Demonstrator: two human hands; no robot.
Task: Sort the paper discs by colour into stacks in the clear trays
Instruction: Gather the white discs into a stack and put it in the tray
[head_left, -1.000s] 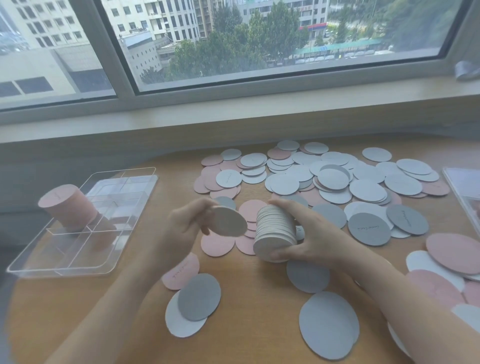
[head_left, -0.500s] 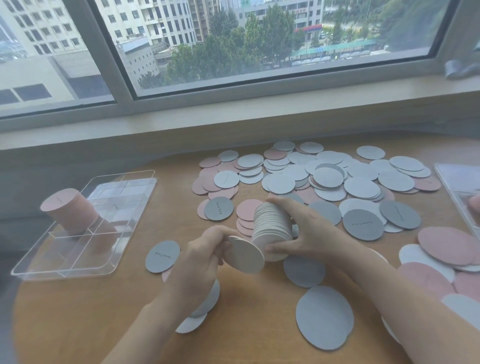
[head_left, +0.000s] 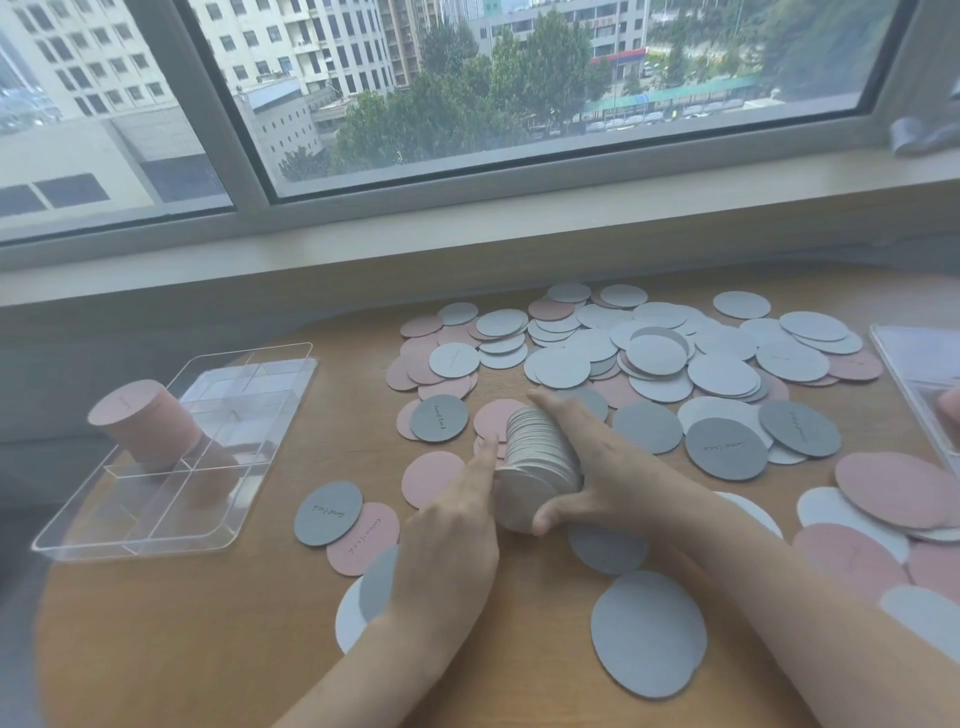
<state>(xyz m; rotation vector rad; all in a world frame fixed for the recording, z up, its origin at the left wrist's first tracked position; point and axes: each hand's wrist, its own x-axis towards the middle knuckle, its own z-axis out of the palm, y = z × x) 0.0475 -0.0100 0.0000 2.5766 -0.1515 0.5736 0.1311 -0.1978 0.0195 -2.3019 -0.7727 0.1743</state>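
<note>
A thick stack of white discs (head_left: 540, 457) lies on its side at the table's middle, gripped by my right hand (head_left: 587, 462) from above and behind. My left hand (head_left: 457, 525) presses flat against the stack's near end face, fingers together. A tall stack of pink discs (head_left: 143, 421) leans in the clear tray (head_left: 171, 540) at the left. Loose white, pink and grey discs (head_left: 665, 358) lie spread over the far and right part of the table.
A second clear tray (head_left: 914, 374) shows at the right edge. Large grey discs (head_left: 649, 634) and pink discs (head_left: 893, 488) lie near my right forearm. A grey disc (head_left: 328, 513) and a pink one (head_left: 363, 540) lie left of my left hand. A window sill runs behind.
My left hand carried a single white disc to the stack's near end and now presses it on. A grey disc that lay under it is now left on the table.
</note>
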